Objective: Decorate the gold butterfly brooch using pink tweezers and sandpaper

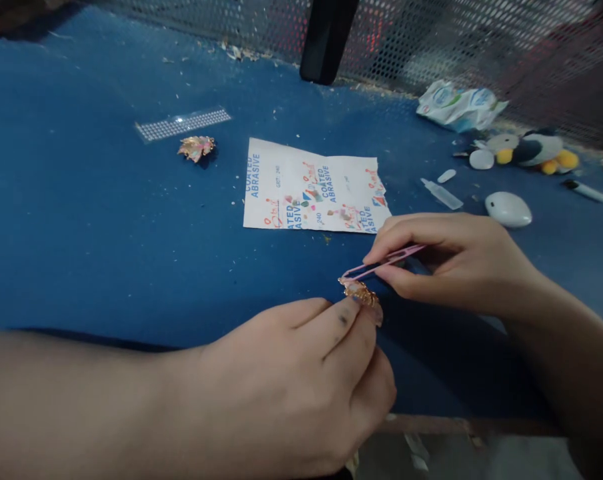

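With our left hand (pixel 306 380), we held a gold ornament (pixel 364 293) pinched at the fingertips, the knuckles turned up and the other fingers curled under. The ornament lay just beyond those fingertips, its ruffled edge standing clear of them and facing our right hand (pixel 446 260). That hand gripped a pair of pink tweezers (pixel 406 251) between thumb and fingers, slanting down to the ornament, so the piece sat between our two hands, just past the right hand's fingertips. The tweezer tips were at its upper edge; we could not tell whether they pinched anything there.

Just beyond our hands, a torn sheet of abrasive paper (pixel 271 180) lay printed side up on the blue surface (pixel 106 220), with small coloured pieces (pixel 314 193) scattered across it. Farther off to the left we had a second gold ornament (pixel 196 149), well apart from either hand, and just behind it a clear strip of round beads (pixel 184 125).

Past our right hand, a glossy white case (pixel 508 209) lay near a small clear tube (pixel 444 193) and a white cap (pixel 446 176). Behind them we saw a plush toy (pixel 534 148) on its side, with a marker (pixel 586 191) near it and a crumpled packet (pixel 458 107) farther back. A perforated screen (pixel 406 53) bounded the far edge, a black post (pixel 326 40) in front of it.
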Motion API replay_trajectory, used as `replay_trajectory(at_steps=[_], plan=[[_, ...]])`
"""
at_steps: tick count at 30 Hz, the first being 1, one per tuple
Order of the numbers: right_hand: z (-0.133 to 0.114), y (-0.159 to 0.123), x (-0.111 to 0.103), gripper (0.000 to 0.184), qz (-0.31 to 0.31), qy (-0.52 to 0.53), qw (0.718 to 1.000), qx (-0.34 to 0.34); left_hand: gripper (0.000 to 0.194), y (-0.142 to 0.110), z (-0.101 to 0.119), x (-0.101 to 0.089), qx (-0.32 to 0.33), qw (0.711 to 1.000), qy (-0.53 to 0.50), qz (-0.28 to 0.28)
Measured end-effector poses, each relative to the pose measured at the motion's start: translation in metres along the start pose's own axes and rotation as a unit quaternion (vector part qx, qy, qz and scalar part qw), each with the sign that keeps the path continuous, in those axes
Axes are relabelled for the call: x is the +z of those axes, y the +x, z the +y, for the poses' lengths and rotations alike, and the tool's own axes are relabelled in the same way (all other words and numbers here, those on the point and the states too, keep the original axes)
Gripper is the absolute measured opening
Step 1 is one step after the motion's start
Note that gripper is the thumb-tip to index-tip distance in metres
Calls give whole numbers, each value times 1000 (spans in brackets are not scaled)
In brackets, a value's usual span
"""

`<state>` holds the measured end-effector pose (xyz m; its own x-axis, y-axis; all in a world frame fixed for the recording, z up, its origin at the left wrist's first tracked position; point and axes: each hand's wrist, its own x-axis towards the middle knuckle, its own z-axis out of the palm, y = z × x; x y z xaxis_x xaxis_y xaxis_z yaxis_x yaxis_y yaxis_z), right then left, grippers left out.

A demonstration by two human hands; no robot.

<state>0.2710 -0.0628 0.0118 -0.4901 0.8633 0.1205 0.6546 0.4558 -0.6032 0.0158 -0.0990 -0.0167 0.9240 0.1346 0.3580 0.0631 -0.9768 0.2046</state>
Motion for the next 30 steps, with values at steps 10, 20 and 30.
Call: replay_trajectory(at_steps=[10,20,30], plan=[[1,-1,0,8,-14,-7,1000,-1,47,2,-3,-4,10,1000,12,-2],[-1,1,-2,6,-5,6,1000,27,49,6,-4,-7,20,999,25,-18],[1,2,0,8,-11,-5,1000,6,45,1,-2,-5,-4,999,-50,6]])
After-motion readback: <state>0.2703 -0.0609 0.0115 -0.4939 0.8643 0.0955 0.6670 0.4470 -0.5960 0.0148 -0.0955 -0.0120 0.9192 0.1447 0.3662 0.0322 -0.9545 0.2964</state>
